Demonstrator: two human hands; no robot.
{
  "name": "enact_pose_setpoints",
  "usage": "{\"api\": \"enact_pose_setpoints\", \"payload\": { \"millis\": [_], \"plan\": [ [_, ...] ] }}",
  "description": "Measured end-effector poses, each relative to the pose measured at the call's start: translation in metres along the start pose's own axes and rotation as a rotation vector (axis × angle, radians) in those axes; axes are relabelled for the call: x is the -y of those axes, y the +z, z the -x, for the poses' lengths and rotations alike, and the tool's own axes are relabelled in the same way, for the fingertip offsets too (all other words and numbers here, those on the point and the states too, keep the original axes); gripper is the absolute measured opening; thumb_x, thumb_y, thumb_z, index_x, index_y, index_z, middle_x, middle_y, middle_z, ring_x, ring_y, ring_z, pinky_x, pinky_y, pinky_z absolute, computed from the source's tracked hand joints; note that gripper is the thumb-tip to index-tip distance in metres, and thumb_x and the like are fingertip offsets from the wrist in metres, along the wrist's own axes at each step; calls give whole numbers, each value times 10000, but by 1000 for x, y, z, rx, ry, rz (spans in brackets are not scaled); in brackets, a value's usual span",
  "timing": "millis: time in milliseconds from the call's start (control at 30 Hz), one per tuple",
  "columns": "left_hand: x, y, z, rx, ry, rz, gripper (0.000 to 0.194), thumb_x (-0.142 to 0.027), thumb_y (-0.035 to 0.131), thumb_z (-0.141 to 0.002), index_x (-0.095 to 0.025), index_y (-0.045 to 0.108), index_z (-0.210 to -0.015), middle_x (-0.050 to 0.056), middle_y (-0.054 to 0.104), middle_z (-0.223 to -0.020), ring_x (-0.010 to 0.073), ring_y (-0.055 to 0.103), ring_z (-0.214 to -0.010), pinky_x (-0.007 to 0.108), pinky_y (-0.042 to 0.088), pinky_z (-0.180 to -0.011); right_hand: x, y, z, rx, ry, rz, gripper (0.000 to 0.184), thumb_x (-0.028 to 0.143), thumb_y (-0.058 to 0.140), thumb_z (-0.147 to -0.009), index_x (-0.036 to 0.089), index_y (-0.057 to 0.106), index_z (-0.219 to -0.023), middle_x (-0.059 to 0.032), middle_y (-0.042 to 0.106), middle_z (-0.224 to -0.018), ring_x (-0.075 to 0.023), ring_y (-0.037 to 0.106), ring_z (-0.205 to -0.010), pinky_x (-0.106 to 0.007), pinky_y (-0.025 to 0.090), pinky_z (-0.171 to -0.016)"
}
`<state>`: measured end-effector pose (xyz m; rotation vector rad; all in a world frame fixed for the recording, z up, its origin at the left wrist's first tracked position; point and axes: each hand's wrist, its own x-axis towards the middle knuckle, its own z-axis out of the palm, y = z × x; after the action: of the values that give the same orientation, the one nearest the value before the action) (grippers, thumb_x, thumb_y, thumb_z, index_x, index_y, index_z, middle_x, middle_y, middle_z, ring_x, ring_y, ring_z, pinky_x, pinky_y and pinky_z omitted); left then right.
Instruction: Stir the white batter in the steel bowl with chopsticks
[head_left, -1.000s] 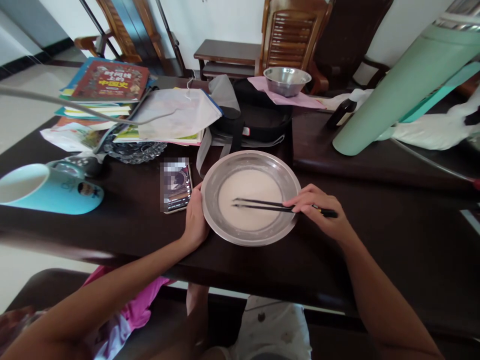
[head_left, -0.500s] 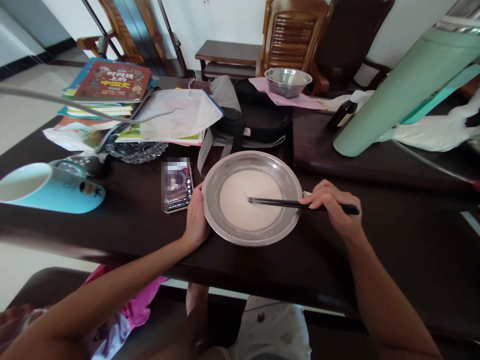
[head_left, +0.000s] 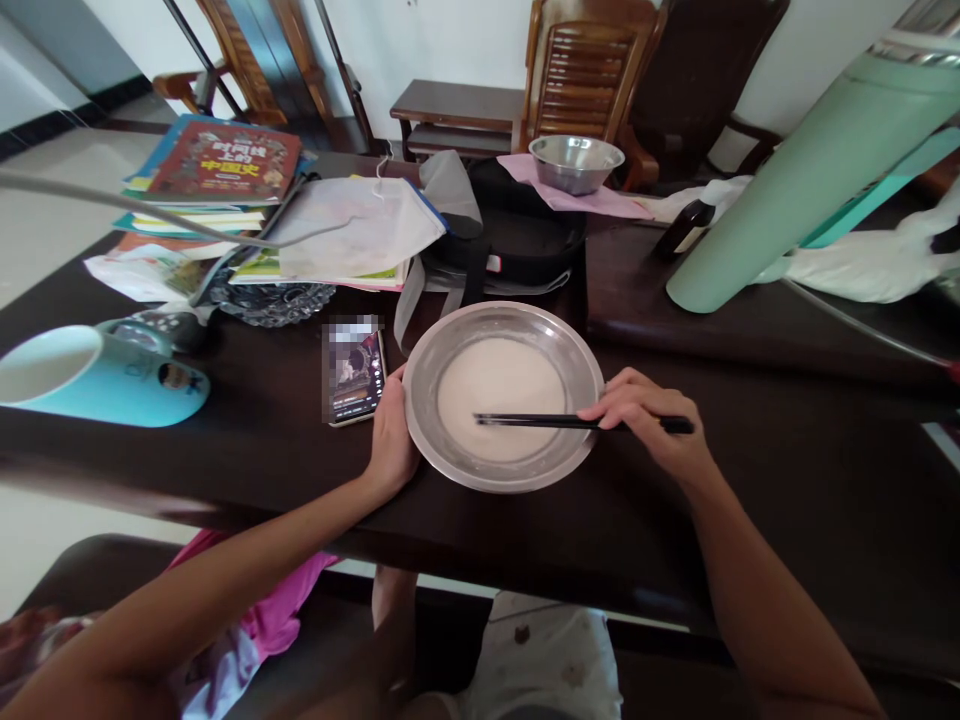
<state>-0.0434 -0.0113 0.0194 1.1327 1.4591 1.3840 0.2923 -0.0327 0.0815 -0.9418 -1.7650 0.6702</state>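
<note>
A round metal bowl [head_left: 577,350] stands on the dark wooden table, holding a pale, milky batter [head_left: 495,380]. My left hand [head_left: 392,430] grips the bowl's left side, with part of its fingers hidden behind the rim. In my right hand [head_left: 652,415] is a pair of black chopsticks [head_left: 540,421], held almost level over the bowl's right rim. Their tips are in the batter, left of its middle. Just left of the bowl lies a phone [head_left: 357,375] with its screen lit, close to my left hand.
A light blue mug [head_left: 142,375] is at the left. Behind are stacked books [head_left: 225,165], a glass dish [head_left: 277,300], a black bag [head_left: 517,240] and a smaller metal bowl [head_left: 576,165] on pink cloth. A tall green flask [head_left: 795,190] leans at the right, near a dark bottle [head_left: 684,230].
My right hand has moved a little left and toward me. The chopstick tips have swept left and nearer through the batter. My left hand and the bowl have stayed put.
</note>
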Motion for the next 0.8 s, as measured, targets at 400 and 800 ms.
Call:
{"api": "enact_pose_setpoints", "payload": {
  "millis": [400, 800],
  "plan": [
    [1, 0, 0, 9, -19, 34, 713, -837, 499, -1026, -245, 729, -1350, 125, 801, -1392, 315, 718, -1339, 475, 542, -1207, 1, 2, 0, 34, -18, 5, 281, 365, 716, -1079, 317, 877, -853, -18, 929, -933, -250, 755, -783, -438, 604, -728],
    [-1, 2, 0, -19, -32, 42, 688, -831, 533, -1002, -243, 735, -1296, 106, 808, -1368, 309, 712, -1324, 459, 529, -1204, 0, 1, 0, 32, -51, 46, 291, 403, 710, -1097, 305, 882, -883, -30, 934, -964, -244, 739, -802, -431, 612, -745]
  ]
}}
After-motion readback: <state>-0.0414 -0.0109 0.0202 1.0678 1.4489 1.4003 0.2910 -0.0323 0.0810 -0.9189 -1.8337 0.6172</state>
